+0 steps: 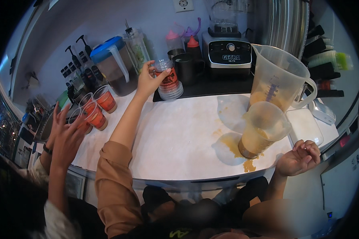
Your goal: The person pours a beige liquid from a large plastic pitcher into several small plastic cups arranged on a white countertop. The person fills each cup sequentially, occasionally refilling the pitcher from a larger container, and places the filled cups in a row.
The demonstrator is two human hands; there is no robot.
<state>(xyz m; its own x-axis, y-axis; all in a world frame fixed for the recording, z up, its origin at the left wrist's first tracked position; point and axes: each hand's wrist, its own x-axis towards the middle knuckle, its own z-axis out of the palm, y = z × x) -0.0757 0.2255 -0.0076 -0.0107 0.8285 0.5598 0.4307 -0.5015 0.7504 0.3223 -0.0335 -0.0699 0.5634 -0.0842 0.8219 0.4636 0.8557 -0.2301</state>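
Note:
My left hand (151, 79), its arm in a rolled brown sleeve, reaches to an upside-down stack of clear plastic cups (169, 85) with red print. The thumb lies across the front of the upper cup and the fingers curl at its left side. Over the table's front right edge, my right hand (299, 159) is held palm up with curled fingers and nothing visible in it. Nearest to it are a small measuring jug (263, 127) with tan liquid at its bottom and a white flat scale (305, 125). A large handled pitcher (279, 75) stands behind the jug.
Tan liquid is spilled (249, 165) beside the small jug. A co-worker's hands (66, 131) hover at the left by several filled cups (95, 115). Along the back stand a blue-lidded pitcher (113, 63), squeeze bottles (193, 47), a dark metal jug (185, 67) and a blender (229, 51).

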